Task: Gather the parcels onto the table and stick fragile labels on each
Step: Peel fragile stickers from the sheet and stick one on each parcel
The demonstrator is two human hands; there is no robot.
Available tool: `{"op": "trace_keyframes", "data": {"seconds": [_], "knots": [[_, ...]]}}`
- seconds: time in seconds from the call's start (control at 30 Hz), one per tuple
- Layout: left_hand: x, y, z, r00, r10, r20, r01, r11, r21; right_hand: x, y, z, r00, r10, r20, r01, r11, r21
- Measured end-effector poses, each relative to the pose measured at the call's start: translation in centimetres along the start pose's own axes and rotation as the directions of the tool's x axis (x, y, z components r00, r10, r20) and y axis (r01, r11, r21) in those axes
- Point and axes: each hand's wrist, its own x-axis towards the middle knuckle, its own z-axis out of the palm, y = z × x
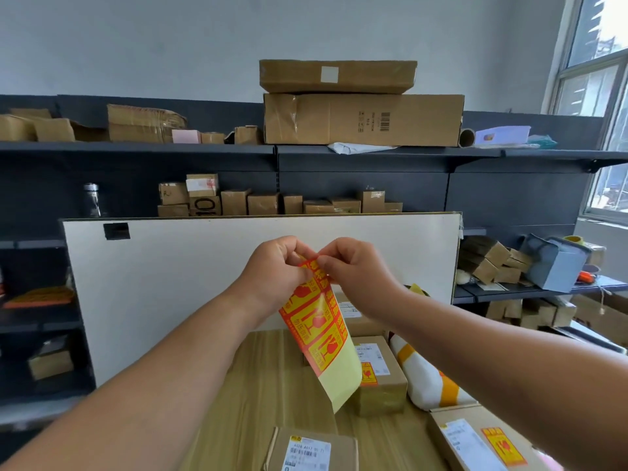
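Aloft, red-and-yellow fragile label strip [318, 331]

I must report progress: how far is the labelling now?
Done: the middle box and the right box carry fragile labels. In hand: left hand and right hand pinch the label sheet at its top. Left: the front box and striped parcel show none.

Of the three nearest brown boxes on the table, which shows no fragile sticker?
The bottom-centre box: only a white shipping label shows; the middle box and right box carry red-and-yellow stickers.
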Motion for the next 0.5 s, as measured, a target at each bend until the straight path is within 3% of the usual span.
{"op": "trace_keyframes", "data": {"seconds": [0.3, 0.5], "knots": [[0.1, -3.2, -0.9, 0.996, -0.065, 0.057, 0.068, 0.996, -0.055, 0.6, 1.4, 2.1, 0.979, 0.169, 0.113, -0.191, 0.956, 0.224], [0.8, -7.8, -1.5, 0.972, -0.234, -0.024, 0.231, 0.968, -0.099, 1.6, 3.7, 4.3, 0.92, 0.39, 0.034, -0.374, 0.85, 0.371]]}}
